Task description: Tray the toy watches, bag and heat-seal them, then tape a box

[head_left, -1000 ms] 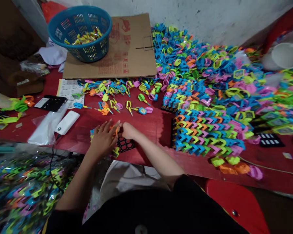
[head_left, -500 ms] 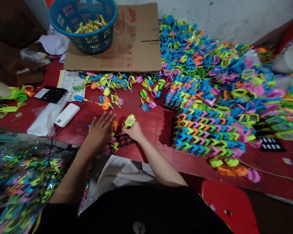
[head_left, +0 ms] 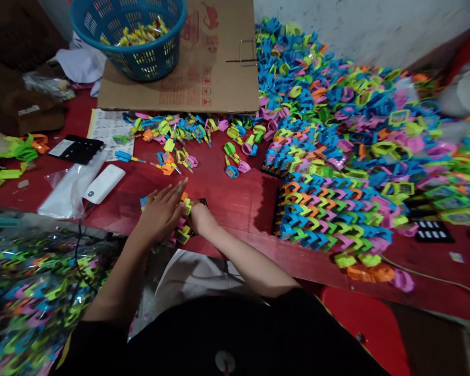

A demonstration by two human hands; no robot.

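Observation:
A black grid tray (head_left: 204,201) lies at the table's front edge, mostly covered by my hands and by colourful plastic watch-shaped pieces (head_left: 183,233). My left hand (head_left: 161,211) rests over the pieces on its left part, fingers stretched out. Close beside it, my right hand (head_left: 201,218) has its fingers curled round a yellow watch piece (head_left: 187,206) over the tray. The fingertips of my right hand are partly hidden. Beyond my hands, loose watch pieces (head_left: 166,163) lie scattered on the red table.
A blue basket (head_left: 151,60) of small yellow items stands on cardboard (head_left: 227,78) at the back. A large heap of watch pieces (head_left: 360,104) and a filled rack (head_left: 329,211) are on the right. A white device (head_left: 106,184) and plastic bag (head_left: 68,196) lie left.
My right hand has moved left with the yellow piece, from the tray's open right part to beside my left hand. The view has shifted slightly.

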